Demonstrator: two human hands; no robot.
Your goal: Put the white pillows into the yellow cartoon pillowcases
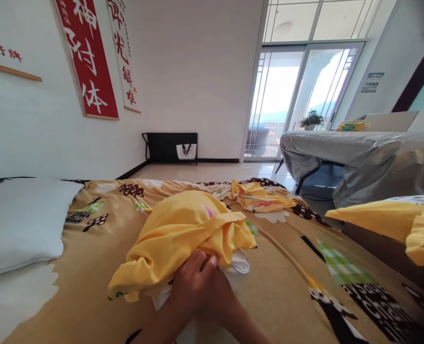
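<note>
A yellow pillowcase (pixel 183 224) lies bunched and bulging on the bed in front of me, partly drawn over a white pillow. A corner of that white pillow (pixel 239 263) shows below the case on the right, and a little white also shows under my wrists. My left hand (pixel 188 279) is closed on the near edge of the pillowcase, knuckles up. Pressed against it, my right hand (pixel 217 284) is also closed at the same edge. Its fingertips are mostly hidden by the cloth and the left hand.
A bare white pillow (pixel 25 220) rests at the left on the patterned tan blanket (pixel 279 272). Another crumpled yellow cloth (pixel 260 197) lies at the bed's far side. Yellow fabric (pixel 384 217) juts in at the right. Beyond stands a plastic-covered table (pixel 341 148).
</note>
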